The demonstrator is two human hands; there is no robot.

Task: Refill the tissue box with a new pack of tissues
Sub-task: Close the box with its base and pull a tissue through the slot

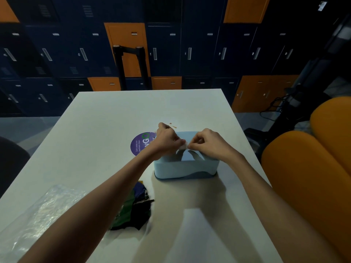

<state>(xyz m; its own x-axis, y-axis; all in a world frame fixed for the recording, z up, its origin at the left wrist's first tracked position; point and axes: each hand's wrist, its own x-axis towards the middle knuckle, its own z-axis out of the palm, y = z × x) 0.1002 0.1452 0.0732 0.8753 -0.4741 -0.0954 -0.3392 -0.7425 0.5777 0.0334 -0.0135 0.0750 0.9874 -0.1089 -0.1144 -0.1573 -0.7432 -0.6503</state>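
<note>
Dim room. White table [106, 118] stands before a wall of dark blue lockers [62, 54], some doors orange [129, 46]. Orange upholstered seats [307, 168] at right. Grey floor [24, 126]. Black cables [275, 107] trail beside the seats

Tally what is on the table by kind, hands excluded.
Tissue box: 1
Tissue, pinched by the left hand and right hand above the box: 1
Clear plastic wrapper: 1
Dark torn packaging: 1
Round purple sticker: 1
Total: 5
</note>
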